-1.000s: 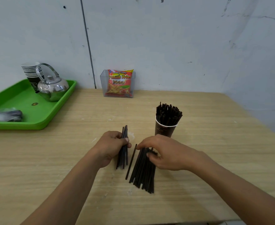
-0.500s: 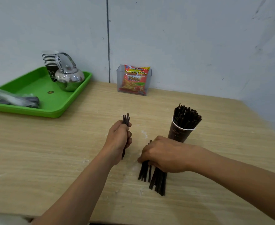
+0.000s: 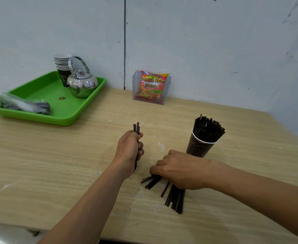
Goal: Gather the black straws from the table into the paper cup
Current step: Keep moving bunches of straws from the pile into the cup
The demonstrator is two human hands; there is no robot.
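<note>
— Left hand [image 3: 129,149]?
— Clenched round a thin straw bundle [image 3: 137,127], upright, tips poking above the fist, lower ends showing under it. Lower ends close to the table [image 3: 56,164]; touching it or not, cannot tell.
— Right hand [image 3: 181,170]?
— Palm down, knuckles up, fingers curled over the far end of the straw pile [image 3: 176,199], grasping it. Fingertips hidden.
— And the pile itself?
— Flat on the table, fanned out toward the near edge, a few strays splayed to the left. Just right of the left wrist, apart from it.
— Cup [image 3: 197,147]?
— Upright, just behind the right hand, crammed with black straws [image 3: 208,127] standing well above the rim. Touching the hand or not: cannot tell.
— Anything else around?
— Green tray [image 3: 65,113] at far left, carrying a kettle [image 3: 82,85], a stack of cups [image 3: 63,64] behind that, and a plastic bag [image 3: 21,104] toward the near left corner. Against the wall, a clear box [image 3: 135,85] with a snack packet [image 3: 151,87] standing inside.
</note>
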